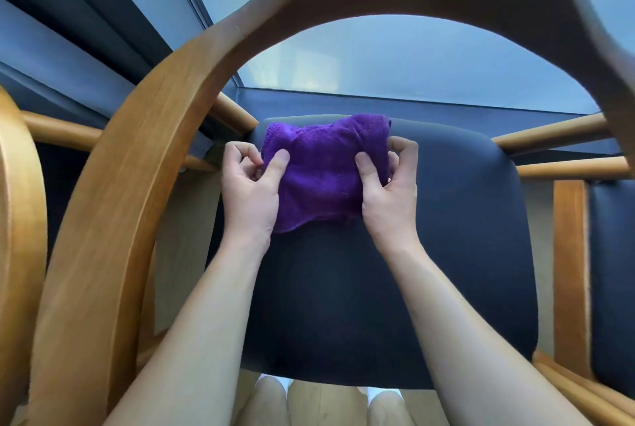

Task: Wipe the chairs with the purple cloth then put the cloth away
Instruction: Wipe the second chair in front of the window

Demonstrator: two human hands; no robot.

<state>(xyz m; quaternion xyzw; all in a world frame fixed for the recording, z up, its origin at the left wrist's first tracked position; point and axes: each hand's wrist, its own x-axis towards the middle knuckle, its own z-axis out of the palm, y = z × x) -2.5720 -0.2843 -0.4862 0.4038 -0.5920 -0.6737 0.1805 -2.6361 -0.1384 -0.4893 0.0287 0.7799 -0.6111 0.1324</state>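
One wooden armchair with a curved back rail fills the view, its dark padded seat in the middle. Parts of two more chairs flank that seat, the left neighbour chair and the right neighbour chair, making three in all. One purple cloth is bunched over the seat's far edge; whether it touches the seat I cannot tell. Two hands pinch it, the left hand on its left side and the right hand on its right, with thumbs on top and fingers curled behind.

Purple cloth on a black seat — honey-brown wooden chair frame.
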